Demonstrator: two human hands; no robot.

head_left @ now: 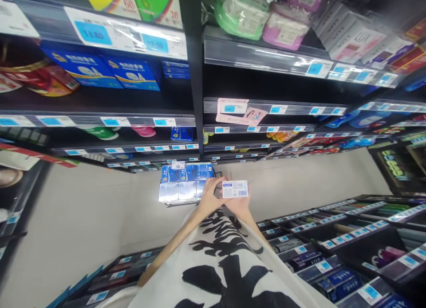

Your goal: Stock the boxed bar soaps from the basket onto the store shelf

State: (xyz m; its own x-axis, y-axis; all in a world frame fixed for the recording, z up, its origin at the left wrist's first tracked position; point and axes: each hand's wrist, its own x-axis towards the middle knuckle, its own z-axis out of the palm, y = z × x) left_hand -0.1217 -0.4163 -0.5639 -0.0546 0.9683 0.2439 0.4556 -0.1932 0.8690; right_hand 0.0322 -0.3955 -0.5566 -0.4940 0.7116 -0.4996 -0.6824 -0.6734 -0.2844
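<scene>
White box (235, 189) partly hides the right hand (238, 204); print (238, 185) illegible.

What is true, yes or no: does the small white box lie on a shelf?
No, the small white box is in the right hand, with the left hand beside it.

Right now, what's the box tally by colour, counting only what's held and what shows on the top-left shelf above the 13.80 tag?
White box with barcode: 1
Yellow box marked 60: 1
Green box marked 30: 1
Total: 3
</scene>
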